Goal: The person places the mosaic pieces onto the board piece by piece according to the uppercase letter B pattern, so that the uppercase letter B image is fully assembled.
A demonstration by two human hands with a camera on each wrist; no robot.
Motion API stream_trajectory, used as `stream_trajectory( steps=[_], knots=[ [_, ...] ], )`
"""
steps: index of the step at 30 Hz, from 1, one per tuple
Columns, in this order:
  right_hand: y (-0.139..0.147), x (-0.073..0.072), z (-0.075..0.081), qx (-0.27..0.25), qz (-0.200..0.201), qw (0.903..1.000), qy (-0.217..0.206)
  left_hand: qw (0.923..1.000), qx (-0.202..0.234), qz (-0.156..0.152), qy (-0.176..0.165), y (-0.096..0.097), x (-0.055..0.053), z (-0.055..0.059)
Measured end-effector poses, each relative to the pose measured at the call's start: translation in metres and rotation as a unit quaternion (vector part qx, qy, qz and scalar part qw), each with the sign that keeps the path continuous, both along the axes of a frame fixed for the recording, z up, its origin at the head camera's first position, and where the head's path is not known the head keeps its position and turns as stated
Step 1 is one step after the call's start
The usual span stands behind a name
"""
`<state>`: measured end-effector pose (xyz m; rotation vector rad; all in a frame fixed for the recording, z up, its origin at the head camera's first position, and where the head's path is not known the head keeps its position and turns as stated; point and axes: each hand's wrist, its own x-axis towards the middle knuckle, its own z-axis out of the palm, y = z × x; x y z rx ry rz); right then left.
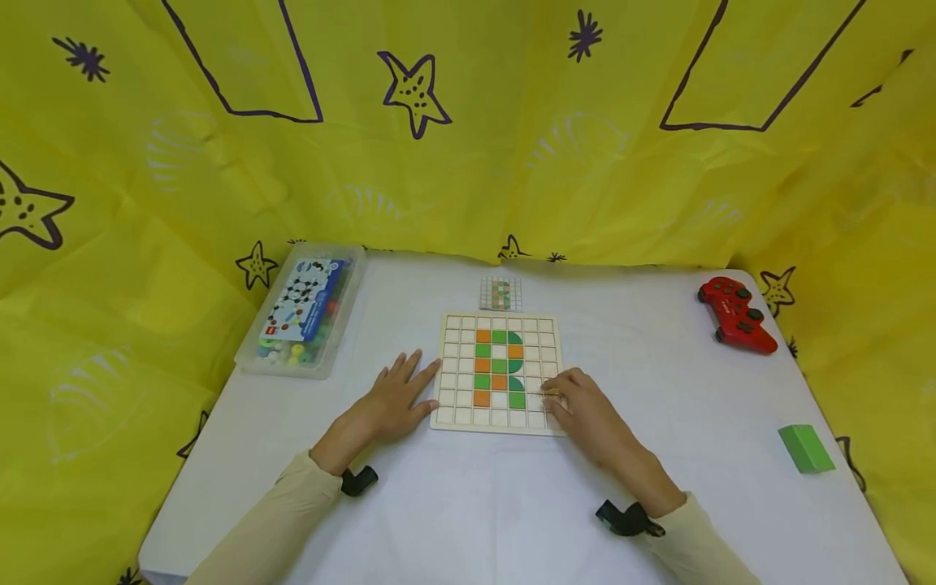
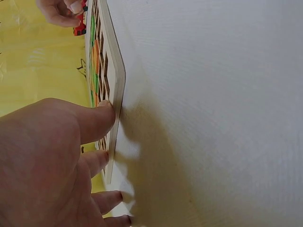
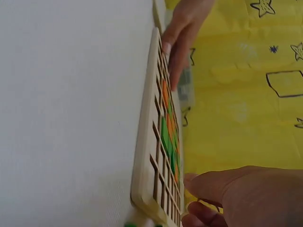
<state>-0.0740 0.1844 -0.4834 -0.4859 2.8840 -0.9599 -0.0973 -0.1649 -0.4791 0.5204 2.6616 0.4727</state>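
Observation:
A square wooden grid board (image 1: 453, 325) lies on the white table, with orange, green and dark green pieces (image 1: 500, 366) set in its cells in an R shape. My left hand (image 1: 395, 398) is spread at the board's left side; in the left wrist view its thumb (image 2: 97, 120) touches the board's edge. Over the right edge, my right hand (image 1: 588, 414) has its fingers bent and pinches a small thin wooden piece (image 1: 550, 392), mostly hidden by the fingers. Behind the board is a small pattern card (image 1: 500, 293) printed with a similar coloured R.
A clear plastic box (image 1: 325, 349) of colourful parts, with a printed blue-and-white sheet on it, stands at the back left. A red game controller (image 1: 734, 315) lies at the back right, a green block (image 1: 806, 448) nearer on the right edge. A yellow curtain (image 1: 483, 187) surrounds the table.

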Motion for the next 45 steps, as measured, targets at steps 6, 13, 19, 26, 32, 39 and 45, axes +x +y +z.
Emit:
stream_trajectory(
  steps=[6, 13, 19, 26, 32, 39, 45],
  knots=[
    [0.037, 0.006, 0.014, 0.012, -0.061, 0.9957, -0.068, 1.0, -0.001, 0.004, -0.003, -0.002, 0.001, 0.0],
    [0.047, 0.021, 0.015, 0.033, -0.043, 0.9903, -0.128, 1.0, -0.002, 0.005, -0.003, -0.002, 0.002, 0.002],
    [0.045, 0.031, 0.014, 0.018, -0.017, 0.9902, -0.138, 1.0, 0.005, 0.004, -0.002, -0.002, 0.001, 0.002],
    [0.049, 0.03, 0.013, 0.009, -0.02, 0.9928, -0.118, 1.0, 0.007, 0.003, 0.002, -0.002, 0.001, 0.001],
    [0.051, 0.029, 0.006, 0.004, -0.024, 0.9953, -0.094, 1.0, 0.002, 0.003, 0.002, -0.002, 0.001, -0.002],
    [0.04, 0.029, -0.001, -0.01, -0.041, 0.9942, -0.099, 1.0, 0.006, 0.004, 0.004, -0.001, 0.001, -0.002],
    [0.036, 0.028, 0.001, -0.003, -0.037, 0.9964, -0.076, 0.9999, 0.01, 0.0, 0.007, -0.002, 0.001, -0.003]
  ],
)
